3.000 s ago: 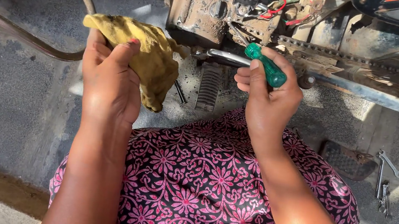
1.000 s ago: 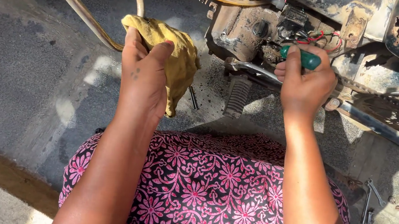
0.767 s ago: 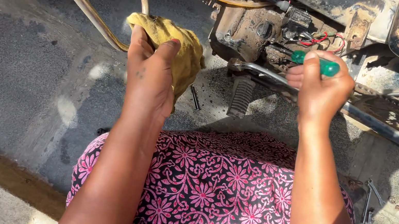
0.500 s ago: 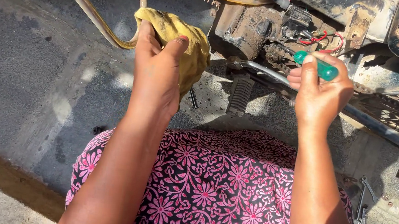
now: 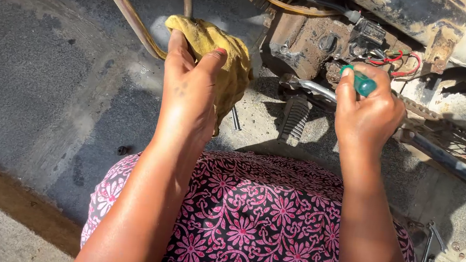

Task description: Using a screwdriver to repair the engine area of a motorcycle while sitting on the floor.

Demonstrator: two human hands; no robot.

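Outdoors, left hand [image 5: 190,91] clutching yellow rag [image 5: 219,56], right hand [image 5: 369,111] gripping green screwdriver [image 5: 361,82]

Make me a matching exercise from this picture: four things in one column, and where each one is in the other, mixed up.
Things:
1. yellow rag
2. green-handled screwdriver
3. ribbed footpeg
4. wrenches

Places:
A. on the ground at far right
B. in the left hand
C. in the right hand
D. low between the two hands

Pairs: 1-B, 2-C, 3-D, 4-A
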